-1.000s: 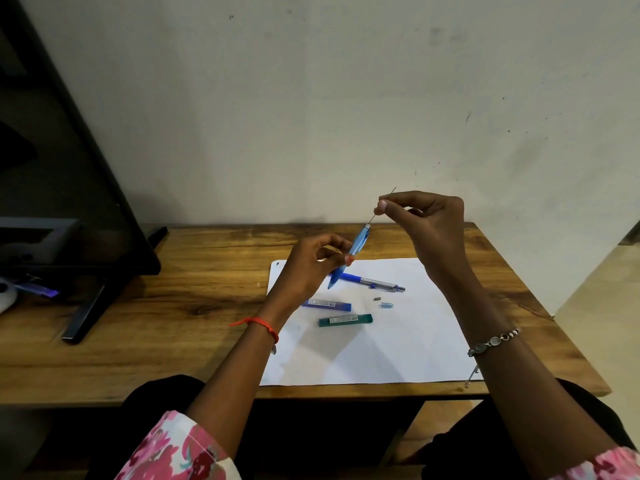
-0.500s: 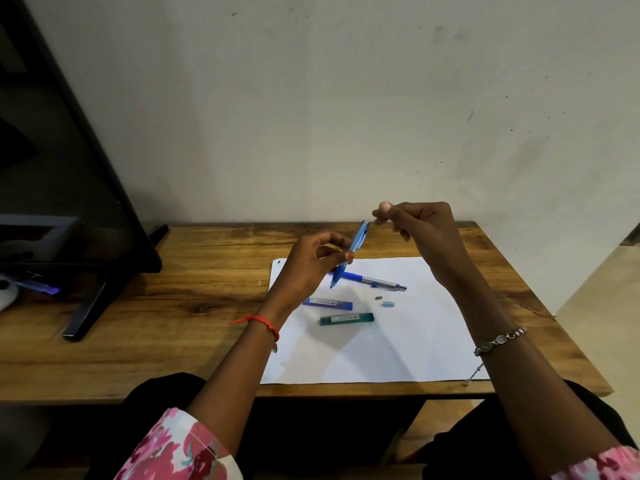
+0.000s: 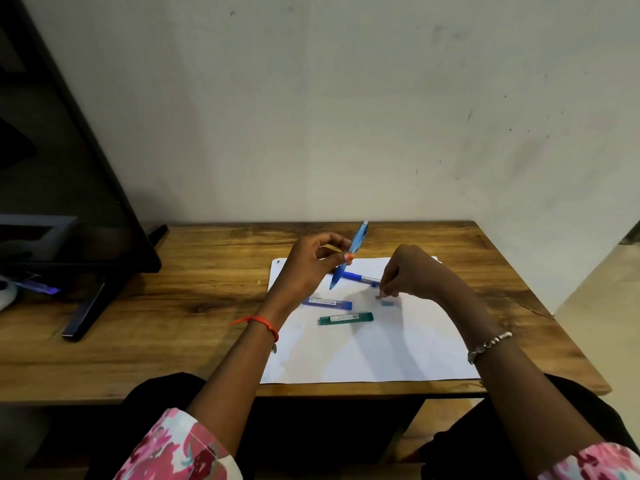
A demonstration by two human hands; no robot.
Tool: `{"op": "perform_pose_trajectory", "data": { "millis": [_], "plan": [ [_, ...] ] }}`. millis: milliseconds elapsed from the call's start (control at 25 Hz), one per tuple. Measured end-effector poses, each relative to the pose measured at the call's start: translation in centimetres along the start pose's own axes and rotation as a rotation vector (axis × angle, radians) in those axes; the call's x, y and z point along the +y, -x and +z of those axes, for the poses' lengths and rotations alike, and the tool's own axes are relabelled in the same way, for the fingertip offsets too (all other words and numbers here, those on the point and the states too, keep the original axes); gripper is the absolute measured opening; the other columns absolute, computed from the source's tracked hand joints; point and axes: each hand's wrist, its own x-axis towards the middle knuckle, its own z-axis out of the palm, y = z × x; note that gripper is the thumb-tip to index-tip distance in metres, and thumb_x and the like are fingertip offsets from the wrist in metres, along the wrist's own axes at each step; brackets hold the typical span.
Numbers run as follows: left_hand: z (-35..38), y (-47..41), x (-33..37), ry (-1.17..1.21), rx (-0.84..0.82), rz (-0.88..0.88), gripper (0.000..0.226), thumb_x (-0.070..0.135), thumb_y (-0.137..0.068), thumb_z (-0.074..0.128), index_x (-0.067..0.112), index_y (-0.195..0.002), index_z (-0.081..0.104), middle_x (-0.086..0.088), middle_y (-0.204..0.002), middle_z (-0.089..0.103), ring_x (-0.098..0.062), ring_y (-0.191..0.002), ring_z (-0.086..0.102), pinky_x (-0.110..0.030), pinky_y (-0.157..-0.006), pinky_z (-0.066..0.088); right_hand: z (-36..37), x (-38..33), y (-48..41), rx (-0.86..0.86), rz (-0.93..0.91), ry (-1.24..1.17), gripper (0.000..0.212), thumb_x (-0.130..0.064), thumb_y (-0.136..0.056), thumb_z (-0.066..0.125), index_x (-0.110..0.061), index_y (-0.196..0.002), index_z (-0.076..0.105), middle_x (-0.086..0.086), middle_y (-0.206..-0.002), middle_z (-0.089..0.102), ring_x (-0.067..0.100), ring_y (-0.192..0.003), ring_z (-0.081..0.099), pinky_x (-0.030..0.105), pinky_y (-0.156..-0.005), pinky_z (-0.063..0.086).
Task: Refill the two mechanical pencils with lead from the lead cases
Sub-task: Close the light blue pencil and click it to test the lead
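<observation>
My left hand [image 3: 311,268] grips a light blue mechanical pencil [image 3: 356,244], tilted with its tip down and its open back end up. A second, darker blue pencil [image 3: 356,278] lies on the white paper [image 3: 381,351] behind it. My right hand [image 3: 412,275] is low over the paper, fingers curled, fingertips just above a small grey piece [image 3: 377,297] and a small blue cap [image 3: 388,302]. Whether the fingertips pinch anything is unclear. A blue lead case [image 3: 329,303] and a green lead case [image 3: 346,318] lie side by side on the paper.
The paper lies on a wooden table [image 3: 173,306] against a pale wall. A dark screen [image 3: 69,202] stands at the left, its stand leg [image 3: 86,313] reaching toward the table's front. A white object [image 3: 5,292] sits at the far left edge.
My right hand, which pinched a thin lead above the pencil's back end, has dropped to the paper by the small cap. The lead is out of sight. The left hand kept the pencil tilted.
</observation>
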Motion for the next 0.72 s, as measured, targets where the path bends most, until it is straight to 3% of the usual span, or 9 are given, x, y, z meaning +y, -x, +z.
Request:
{"op": "perform_pose_trajectory", "data": {
  "millis": [240, 400, 480, 600, 720],
  "plan": [
    [0.0, -0.1, -0.1, -0.007, 0.001, -0.003, 0.011, 0.007, -0.084, 0.061, 0.017, -0.089, 0.06, 0.006, -0.087, 0.062, -0.005, -0.079, 0.062, -0.015, -0.066, 0.053, 1.1, -0.5, -0.4, 0.035, 0.015, 0.058, 0.024, -0.01, -0.075, 0.074, -0.001, -0.097, 0.07, 0.014, -0.099, 0.066, 0.021, -0.078, 0.058, 0.029, -0.068, 0.047],
    [0.1, -0.1, -0.1, -0.01, 0.005, 0.0, 0.011, 0.007, -0.084, 0.061, 0.016, -0.09, 0.06, 0.003, -0.09, 0.062, -0.01, -0.082, 0.063, -0.017, -0.068, 0.053, 1.4, -0.7, -0.4, 0.008, -0.018, 0.135, 0.022, -0.015, -0.078, 0.07, -0.004, -0.096, 0.067, 0.012, -0.102, 0.062, 0.02, -0.08, 0.054, 0.022, -0.058, 0.04],
    [0.1, -0.2, -0.2, -0.019, 0.006, 0.0, 0.011, 0.007, -0.084, 0.061, 0.016, -0.09, 0.06, 0.002, -0.09, 0.062, -0.01, -0.081, 0.063, -0.016, -0.067, 0.053, 1.0, -0.9, -0.2, 0.063, -0.063, 0.109, 0.018, -0.016, -0.079, 0.069, -0.003, -0.092, 0.069, 0.01, -0.094, 0.064, 0.017, -0.075, 0.054, 0.018, -0.053, 0.036],
    [0.0, -0.1, -0.2, 0.006, 0.001, 0.004, 0.01, 0.006, -0.083, 0.061, 0.014, -0.089, 0.061, 0.004, -0.085, 0.063, -0.01, -0.08, 0.063, -0.015, -0.065, 0.054, -0.8, -1.3, 0.4, 0.281, -0.172, -0.395, 0.008, -0.006, -0.079, 0.066, -0.002, -0.082, 0.072, 0.003, -0.066, 0.065, 0.01, -0.053, 0.049, 0.01, -0.049, 0.039],
    [0.1, -0.2, -0.2, 0.013, -0.018, 0.0, 0.009, 0.006, -0.084, 0.061, 0.011, -0.091, 0.06, 0.004, -0.087, 0.062, -0.008, -0.079, 0.063, -0.014, -0.064, 0.053, -2.4, -1.2, 1.0, 0.406, -0.315, -0.967, 0.015, -0.003, -0.085, 0.06, -0.008, -0.094, 0.071, -0.005, -0.062, 0.068, 0.017, -0.056, 0.051, 0.018, -0.051, 0.045]
  ]
}}
